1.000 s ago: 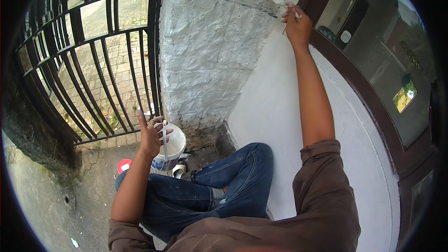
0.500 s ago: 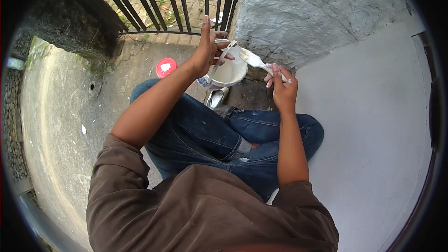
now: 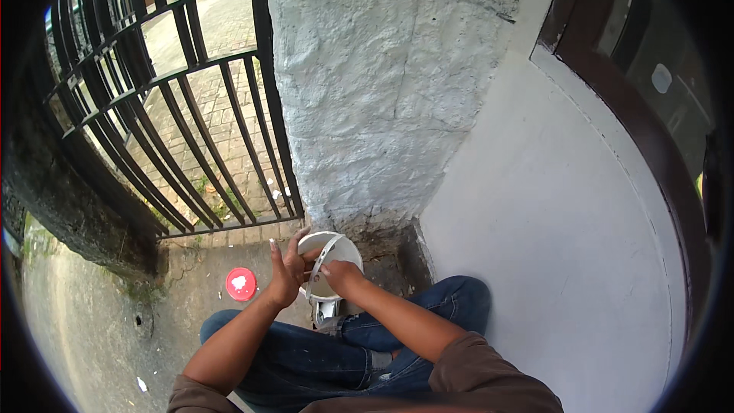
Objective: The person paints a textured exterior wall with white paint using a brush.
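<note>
A white paint bucket (image 3: pixel 349 251) stands on the ground in front of my crossed legs, its pale bail handle (image 3: pixel 327 249) upright across the mouth. At the bucket's left rim is my left hand (image 3: pixel 287 274), thumb and forefinger sticking up while the other fingers hook over the edge and hold it. My right hand (image 3: pixel 342 278) is closed and reaches over the near right side into the bucket's mouth. The paintbrush it gripped a moment earlier is hidden behind the hand and the handle.
A red lid (image 3: pixel 241 284) with white paint on it lies left of the bucket. Behind stand a dark metal gate (image 3: pixel 195 145) and a rough whitish wall (image 3: pixel 367 92). A smooth pale grey wall (image 3: pixel 550 222) rises close on my right.
My right hand has brought the paintbrush from right of the bucket into its mouth. My left hand stays at the rim. The view has tilted up, showing more gate and wall.
</note>
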Demonstrator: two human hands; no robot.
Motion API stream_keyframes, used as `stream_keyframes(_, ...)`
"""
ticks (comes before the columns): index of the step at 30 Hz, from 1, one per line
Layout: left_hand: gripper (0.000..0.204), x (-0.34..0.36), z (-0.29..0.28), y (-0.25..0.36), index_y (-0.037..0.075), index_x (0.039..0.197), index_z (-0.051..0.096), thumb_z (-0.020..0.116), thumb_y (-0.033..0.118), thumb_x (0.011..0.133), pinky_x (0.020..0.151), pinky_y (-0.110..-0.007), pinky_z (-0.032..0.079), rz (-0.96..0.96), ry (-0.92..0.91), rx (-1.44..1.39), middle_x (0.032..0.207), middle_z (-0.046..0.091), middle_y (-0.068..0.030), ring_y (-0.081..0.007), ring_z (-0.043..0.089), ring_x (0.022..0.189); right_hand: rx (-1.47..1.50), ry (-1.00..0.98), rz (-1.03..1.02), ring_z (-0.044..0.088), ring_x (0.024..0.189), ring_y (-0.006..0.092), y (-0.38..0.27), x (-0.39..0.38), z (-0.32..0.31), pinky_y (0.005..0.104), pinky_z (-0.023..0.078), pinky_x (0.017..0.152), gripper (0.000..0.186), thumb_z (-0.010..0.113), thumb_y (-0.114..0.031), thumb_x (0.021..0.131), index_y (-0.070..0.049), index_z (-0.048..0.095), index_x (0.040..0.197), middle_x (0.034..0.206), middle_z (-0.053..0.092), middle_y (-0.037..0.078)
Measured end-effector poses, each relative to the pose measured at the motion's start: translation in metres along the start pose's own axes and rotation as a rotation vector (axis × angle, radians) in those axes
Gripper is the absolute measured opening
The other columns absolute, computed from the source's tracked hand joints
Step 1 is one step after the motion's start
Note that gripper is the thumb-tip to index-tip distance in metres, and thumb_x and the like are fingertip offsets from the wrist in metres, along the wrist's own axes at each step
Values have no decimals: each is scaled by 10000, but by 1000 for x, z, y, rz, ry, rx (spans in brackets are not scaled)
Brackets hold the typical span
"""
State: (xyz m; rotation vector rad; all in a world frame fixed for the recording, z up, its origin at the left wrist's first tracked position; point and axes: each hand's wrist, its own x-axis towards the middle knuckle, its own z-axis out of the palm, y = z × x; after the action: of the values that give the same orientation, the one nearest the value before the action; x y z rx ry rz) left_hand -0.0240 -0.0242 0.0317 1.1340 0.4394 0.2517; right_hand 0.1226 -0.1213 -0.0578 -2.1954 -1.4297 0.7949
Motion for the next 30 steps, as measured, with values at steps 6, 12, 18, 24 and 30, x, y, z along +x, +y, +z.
stream_keyframes(6,1297,13,21,0,194,1650,124,97,1067,692,1055,-539,379,-105,-121,-137,1553,458,-250,-379,604,1171,-119,-130,-123,690,1009,435,82,31,37,506,552,876,298,731,-354,883,-122,714,1069,1015,708,235)
stream_keyframes(12,1297,0,11,5,218,1656,119,142,1075,683,1093,-555,380,-89,-103,-273,1617,334,-265,-420,551,1251,10,5,-167,731,864,375,40,11,-6,456,563,793,360,775,-371,863,-13,763,896,861,732,237)
stream_keyframes(18,1295,-5,17,8,208,1663,86,142,1068,696,1116,-552,363,22,-88,-191,1623,336,-262,-415,545,1285,502,70,20,650,567,171,36,9,-24,348,496,558,377,766,-389,921,-46,741,765,628,672,87)
stream_keyframes(24,1282,-8,21,18,198,1666,43,134,1054,716,1150,-560,337,104,-88,-243,1627,323,-271,-431,497,1350,1128,229,181,483,496,68,41,-19,-54,245,367,447,330,760,-350,955,-27,756,892,658,602,6)
stream_keyframes(30,1322,-10,60,75,186,1665,-35,200,1061,702,1182,-582,319,186,-199,-356,1678,124,-298,-476,418,1428,1539,405,144,378,480,60,43,-88,-140,211,302,444,346,720,-380,979,-36,689,967,658,530,10)
